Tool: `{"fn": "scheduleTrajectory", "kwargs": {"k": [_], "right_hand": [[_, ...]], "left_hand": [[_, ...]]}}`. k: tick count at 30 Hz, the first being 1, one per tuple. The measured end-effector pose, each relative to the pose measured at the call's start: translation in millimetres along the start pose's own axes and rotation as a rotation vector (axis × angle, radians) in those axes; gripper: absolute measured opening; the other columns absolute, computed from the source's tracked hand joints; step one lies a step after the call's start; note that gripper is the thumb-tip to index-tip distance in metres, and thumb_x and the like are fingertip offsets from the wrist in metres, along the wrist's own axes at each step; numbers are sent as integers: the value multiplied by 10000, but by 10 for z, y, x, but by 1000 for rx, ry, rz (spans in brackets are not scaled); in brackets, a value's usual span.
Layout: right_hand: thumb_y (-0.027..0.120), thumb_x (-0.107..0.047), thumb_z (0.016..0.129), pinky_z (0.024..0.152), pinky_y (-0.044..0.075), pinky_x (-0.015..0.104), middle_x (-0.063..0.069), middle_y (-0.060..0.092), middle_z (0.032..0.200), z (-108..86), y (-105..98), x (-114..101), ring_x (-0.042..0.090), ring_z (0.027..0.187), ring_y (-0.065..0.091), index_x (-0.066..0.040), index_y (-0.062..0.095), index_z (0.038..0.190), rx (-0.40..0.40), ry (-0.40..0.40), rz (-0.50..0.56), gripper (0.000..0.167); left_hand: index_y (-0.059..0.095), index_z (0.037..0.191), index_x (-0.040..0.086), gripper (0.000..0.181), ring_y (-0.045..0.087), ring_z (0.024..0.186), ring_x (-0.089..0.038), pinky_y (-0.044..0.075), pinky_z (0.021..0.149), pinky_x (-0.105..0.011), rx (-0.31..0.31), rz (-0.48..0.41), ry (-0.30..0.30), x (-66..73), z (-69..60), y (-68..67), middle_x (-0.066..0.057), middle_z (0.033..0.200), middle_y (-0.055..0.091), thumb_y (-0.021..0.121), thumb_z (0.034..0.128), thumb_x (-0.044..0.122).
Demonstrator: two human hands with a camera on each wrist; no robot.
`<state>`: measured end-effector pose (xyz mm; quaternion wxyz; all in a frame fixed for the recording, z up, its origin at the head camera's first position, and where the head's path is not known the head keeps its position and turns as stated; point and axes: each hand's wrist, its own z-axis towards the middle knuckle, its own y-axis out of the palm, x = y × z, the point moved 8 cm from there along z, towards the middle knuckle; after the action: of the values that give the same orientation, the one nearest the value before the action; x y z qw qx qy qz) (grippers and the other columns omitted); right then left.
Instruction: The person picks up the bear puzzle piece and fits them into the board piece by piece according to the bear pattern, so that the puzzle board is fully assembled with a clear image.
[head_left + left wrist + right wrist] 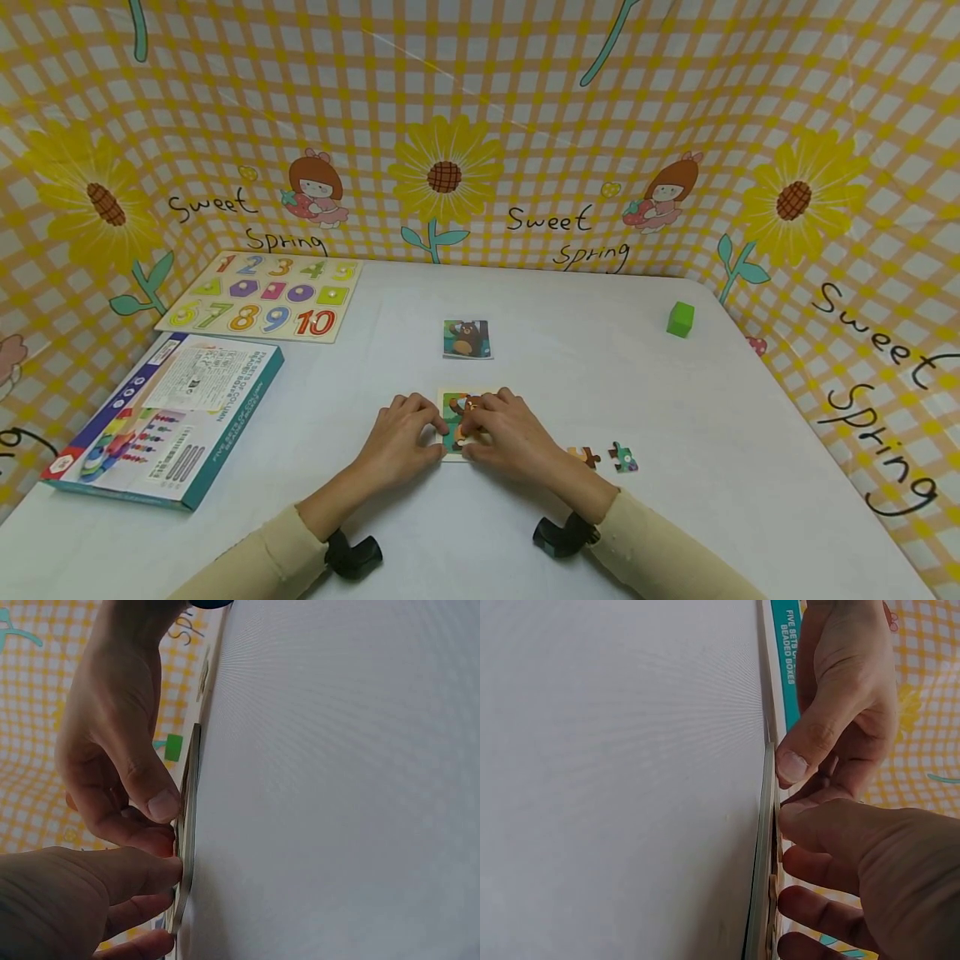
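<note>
A small jigsaw board [454, 458] with a pale rim and a brown bear picture lies flat before me, partly hidden by my hands. My left hand [402, 437] holds its left edge, with the thumb near the lower corner. From the right, my right hand [513, 433] reaches over the board, thumb and fingertips bent together on a puzzle piece in it; the fingers cover most of that piece. The left wrist view shows the right thumb [163, 805] close against the board's surface. Two loose puzzle pieces, one brown and orange [590, 457], one teal [622, 457], lie right of my right forearm.
A bear picture card [467, 340] lies beyond the board. At the far left are a wooden number-and-shape board [258, 292] and a flat boxed toy [172, 417]. A green block [680, 319] stands far right. Checked cloth [525, 108] walls the back and sides.
</note>
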<state>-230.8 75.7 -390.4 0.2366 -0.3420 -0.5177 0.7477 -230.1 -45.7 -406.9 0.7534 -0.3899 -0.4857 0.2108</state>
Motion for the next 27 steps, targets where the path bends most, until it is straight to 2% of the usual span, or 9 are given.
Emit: {"fn": "scheduleTrajectory", "kwargs": {"k": [15, 22, 27], "right_hand": [[807, -265, 765, 742, 383, 362, -5, 620, 973, 11, 9, -27, 198, 840, 451, -193, 691, 840, 11, -34, -38, 157], [817, -255, 750, 737, 371, 350, -26, 580, 895, -32, -32, 47, 186, 822, 433, -170, 714, 876, 4, 32, -8, 184], [827, -220, 729, 736, 376, 346, -36, 564, 872, -161, -147, 191, 169, 829, 428, -148, 728, 882, 18, 95, 14, 196]], "left_hand": [[683, 850, 161, 143, 465, 955, -238, 367, 789, -441, 5, 0, 0, -8, -6, 8, -3, 1021, 552, 782, 748, 152], [682, 850, 161, 143, 464, 957, -238, 364, 793, -442, 9, -8, 6, -2, -10, -1, -1, 1026, 552, 780, 747, 151], [684, 852, 162, 144, 460, 956, -234, 358, 793, -440, 10, -18, 1, -6, -8, 0, -2, 1028, 553, 777, 743, 147]]}}
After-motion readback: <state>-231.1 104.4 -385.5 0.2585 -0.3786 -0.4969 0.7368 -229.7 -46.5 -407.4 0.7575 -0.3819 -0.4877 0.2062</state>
